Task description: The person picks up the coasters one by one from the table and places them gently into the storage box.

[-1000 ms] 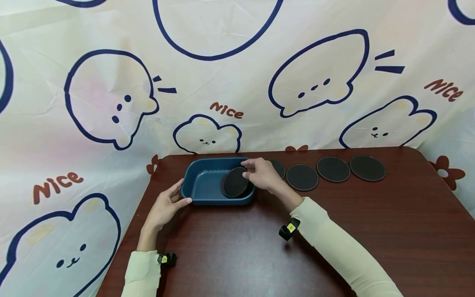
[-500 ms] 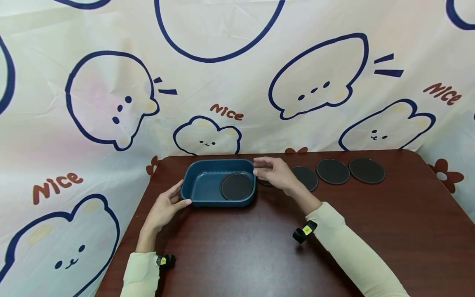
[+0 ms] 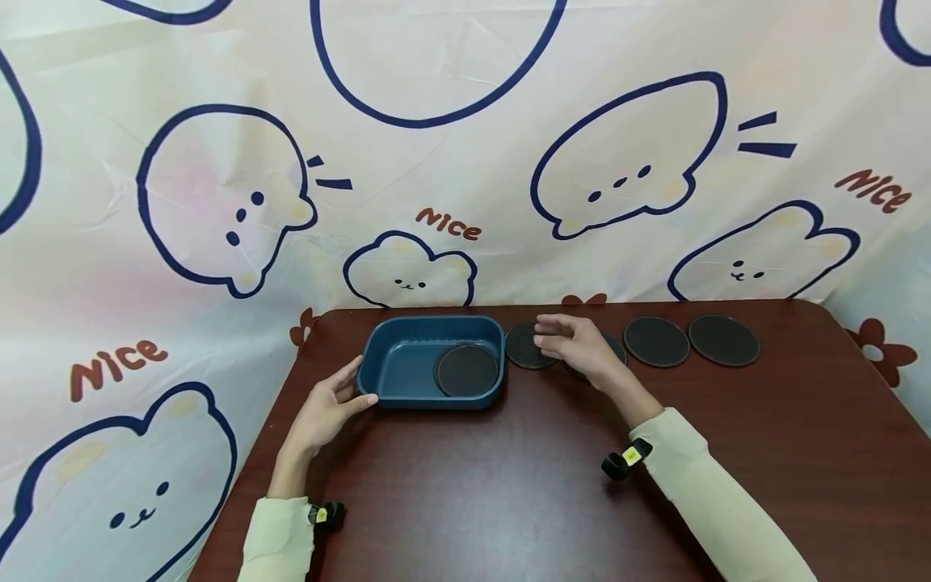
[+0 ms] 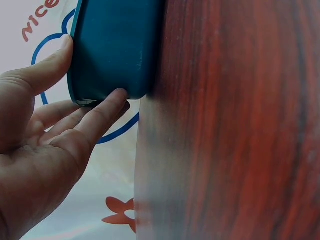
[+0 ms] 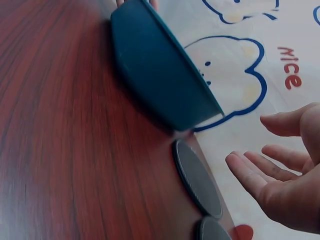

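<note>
A blue rectangular tray [image 3: 407,402] with raised walls stands near the table's back edge. Inside its right half lies a round black coaster [image 3: 467,372], with the edge of another showing beneath it. My left hand [image 3: 323,412] holds the tray's left front corner, its thumb at the front rim and its fingers against the end wall. To the right of the tray, my right hand [image 3: 575,343] hovers with fingers extended and nothing in them. Under it lie a coaster [image 3: 525,349] and a second coaster [image 3: 618,349], both partly hidden by the hand.
Two more black coasters, the nearer coaster [image 3: 656,341] and the far-right coaster [image 3: 724,339], lie along the back of the brown wooden table [image 3: 451,485]. A cartoon-printed cloth [image 3: 509,267] hangs directly behind the table.
My right hand has released a coaster inside the tray, which now lies flat, and has moved right, out over the coasters on the table. My left hand stays at the tray.
</note>
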`<state>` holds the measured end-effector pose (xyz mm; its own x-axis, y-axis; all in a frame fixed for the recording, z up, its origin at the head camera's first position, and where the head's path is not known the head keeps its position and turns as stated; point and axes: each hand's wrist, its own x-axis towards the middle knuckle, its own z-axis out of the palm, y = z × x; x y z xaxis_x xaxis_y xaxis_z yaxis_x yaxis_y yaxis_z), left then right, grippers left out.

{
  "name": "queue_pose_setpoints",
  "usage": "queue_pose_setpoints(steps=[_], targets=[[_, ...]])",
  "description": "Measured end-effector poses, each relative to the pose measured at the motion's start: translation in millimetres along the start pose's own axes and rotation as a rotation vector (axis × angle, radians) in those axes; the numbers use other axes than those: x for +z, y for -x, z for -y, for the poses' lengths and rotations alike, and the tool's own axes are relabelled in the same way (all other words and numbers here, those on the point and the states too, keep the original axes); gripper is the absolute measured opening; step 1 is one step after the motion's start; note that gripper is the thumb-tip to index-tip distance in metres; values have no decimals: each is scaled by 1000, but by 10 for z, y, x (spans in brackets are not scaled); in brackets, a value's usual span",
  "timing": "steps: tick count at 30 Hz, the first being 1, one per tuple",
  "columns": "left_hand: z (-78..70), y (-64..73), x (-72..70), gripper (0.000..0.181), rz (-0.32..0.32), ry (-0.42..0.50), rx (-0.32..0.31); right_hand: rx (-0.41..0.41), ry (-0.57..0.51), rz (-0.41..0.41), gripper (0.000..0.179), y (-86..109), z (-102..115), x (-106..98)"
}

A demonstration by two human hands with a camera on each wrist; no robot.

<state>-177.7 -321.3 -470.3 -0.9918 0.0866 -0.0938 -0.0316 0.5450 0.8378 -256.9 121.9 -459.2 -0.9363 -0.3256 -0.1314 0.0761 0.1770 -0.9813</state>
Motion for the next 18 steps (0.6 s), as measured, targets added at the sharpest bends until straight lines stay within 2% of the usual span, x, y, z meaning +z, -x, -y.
queue_pose_setpoints(steps=[8,18], targets=[[16,0,0,81,-5,0,19,11,-43,-21,64,61,-89,-300],[37,-2,-3,81,-6,4,26,63,-78,-57,74,198,-248,-806]])
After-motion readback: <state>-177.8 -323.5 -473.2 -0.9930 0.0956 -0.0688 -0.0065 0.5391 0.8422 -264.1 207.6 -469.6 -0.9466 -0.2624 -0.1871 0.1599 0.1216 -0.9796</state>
